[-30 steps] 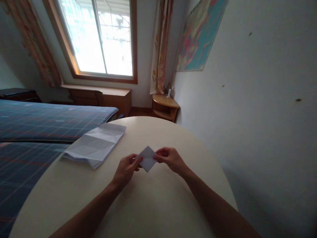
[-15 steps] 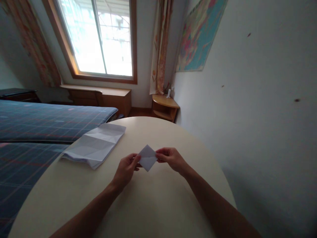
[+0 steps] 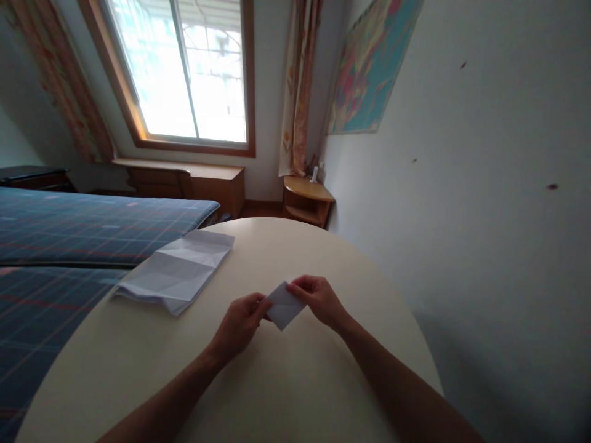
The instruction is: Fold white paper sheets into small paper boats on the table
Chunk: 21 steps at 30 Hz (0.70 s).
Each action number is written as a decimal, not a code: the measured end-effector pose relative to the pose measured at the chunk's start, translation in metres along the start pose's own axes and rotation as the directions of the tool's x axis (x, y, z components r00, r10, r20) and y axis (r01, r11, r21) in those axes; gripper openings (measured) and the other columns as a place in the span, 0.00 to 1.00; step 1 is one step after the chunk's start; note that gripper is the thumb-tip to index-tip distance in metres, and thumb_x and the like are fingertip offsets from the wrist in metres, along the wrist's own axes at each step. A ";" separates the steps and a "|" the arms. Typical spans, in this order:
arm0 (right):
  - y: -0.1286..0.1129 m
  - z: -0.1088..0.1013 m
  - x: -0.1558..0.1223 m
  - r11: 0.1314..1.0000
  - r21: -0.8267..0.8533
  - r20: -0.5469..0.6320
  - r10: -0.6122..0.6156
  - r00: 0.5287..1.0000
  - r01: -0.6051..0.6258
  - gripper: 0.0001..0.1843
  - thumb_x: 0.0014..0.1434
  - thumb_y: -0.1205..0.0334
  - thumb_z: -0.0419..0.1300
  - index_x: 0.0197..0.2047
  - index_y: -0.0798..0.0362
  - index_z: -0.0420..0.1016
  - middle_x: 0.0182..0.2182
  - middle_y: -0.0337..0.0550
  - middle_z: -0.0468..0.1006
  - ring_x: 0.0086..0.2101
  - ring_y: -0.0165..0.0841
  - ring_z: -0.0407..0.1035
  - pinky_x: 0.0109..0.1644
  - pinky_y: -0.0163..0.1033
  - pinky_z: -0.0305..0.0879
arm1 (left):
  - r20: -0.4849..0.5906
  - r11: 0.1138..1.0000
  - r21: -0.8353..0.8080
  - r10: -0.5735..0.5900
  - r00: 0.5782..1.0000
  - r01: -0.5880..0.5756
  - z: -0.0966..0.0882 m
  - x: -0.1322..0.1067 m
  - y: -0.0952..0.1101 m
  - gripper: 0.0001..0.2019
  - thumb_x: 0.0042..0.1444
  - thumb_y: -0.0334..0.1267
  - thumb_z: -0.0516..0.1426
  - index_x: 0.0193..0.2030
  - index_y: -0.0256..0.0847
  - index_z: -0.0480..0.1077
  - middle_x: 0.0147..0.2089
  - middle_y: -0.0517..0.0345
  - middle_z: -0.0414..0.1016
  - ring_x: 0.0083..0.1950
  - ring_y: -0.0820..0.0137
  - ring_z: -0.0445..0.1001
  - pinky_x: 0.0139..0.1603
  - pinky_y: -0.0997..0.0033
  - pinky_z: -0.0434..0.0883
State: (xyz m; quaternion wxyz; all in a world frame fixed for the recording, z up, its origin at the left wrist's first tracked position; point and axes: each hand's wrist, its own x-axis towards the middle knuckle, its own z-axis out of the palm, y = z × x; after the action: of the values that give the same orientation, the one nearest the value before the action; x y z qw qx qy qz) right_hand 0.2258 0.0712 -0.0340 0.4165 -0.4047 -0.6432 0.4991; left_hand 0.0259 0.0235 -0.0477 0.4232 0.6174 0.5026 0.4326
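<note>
A small folded piece of white paper (image 3: 283, 307), diamond-shaped with a crease or fold edge across its middle, is held between both hands above the round table. My left hand (image 3: 242, 319) pinches its left corner, thumb on top and fingers underneath. On the upper right edge, my right hand (image 3: 319, 299) grips it between thumb and fingers, the thumb near the top corner. The fingers beneath the paper are partly hidden.
Creased larger white sheets (image 3: 178, 271) lie at the left edge of the cream round table (image 3: 277, 243). A plaid mattress (image 3: 92, 227) borders the table on the left, and a white wall (image 3: 462, 246) stands close on the right. A corner shelf (image 3: 308, 189) is beyond.
The folded paper has shifted slightly right and down and tilted. My left hand has followed it rightward. My right hand's grip has moved from the right corner to the upper right edge.
</note>
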 end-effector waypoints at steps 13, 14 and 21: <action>0.004 0.005 -0.002 0.999 -0.013 0.025 -0.050 0.998 0.050 0.17 0.54 0.46 0.65 0.33 0.54 0.76 0.28 0.40 0.76 0.28 0.30 0.67 0.32 0.36 0.63 | 0.059 0.998 0.045 0.043 0.997 -0.046 0.006 -0.003 -0.005 0.15 0.58 0.49 0.56 0.30 0.39 0.74 0.29 0.54 0.79 0.30 0.66 0.76 0.30 0.74 0.67; 0.004 0.006 -0.002 0.998 -0.029 0.028 -0.055 0.998 0.055 0.17 0.54 0.46 0.65 0.32 0.53 0.76 0.27 0.40 0.76 0.28 0.30 0.67 0.32 0.35 0.63 | 0.057 0.996 0.062 0.054 0.997 -0.058 0.007 -0.004 -0.005 0.16 0.58 0.49 0.56 0.30 0.39 0.74 0.28 0.55 0.79 0.29 0.67 0.75 0.30 0.74 0.66; 0.001 0.009 -0.006 0.992 -0.096 0.019 -0.084 0.996 0.085 0.16 0.55 0.48 0.64 0.33 0.54 0.76 0.27 0.40 0.76 0.27 0.30 0.67 0.31 0.35 0.63 | 0.080 0.991 0.111 0.063 0.995 -0.071 0.008 -0.006 0.004 0.19 0.59 0.50 0.54 0.26 0.38 0.75 0.23 0.60 0.74 0.25 0.71 0.68 0.26 0.76 0.61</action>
State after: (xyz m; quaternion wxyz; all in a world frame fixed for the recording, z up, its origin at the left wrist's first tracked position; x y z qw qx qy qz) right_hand 0.2195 0.0633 -0.0373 0.4122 -0.3930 -0.6863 0.4523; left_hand 0.0342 0.0158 -0.0464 0.3914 0.6733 0.4888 0.3931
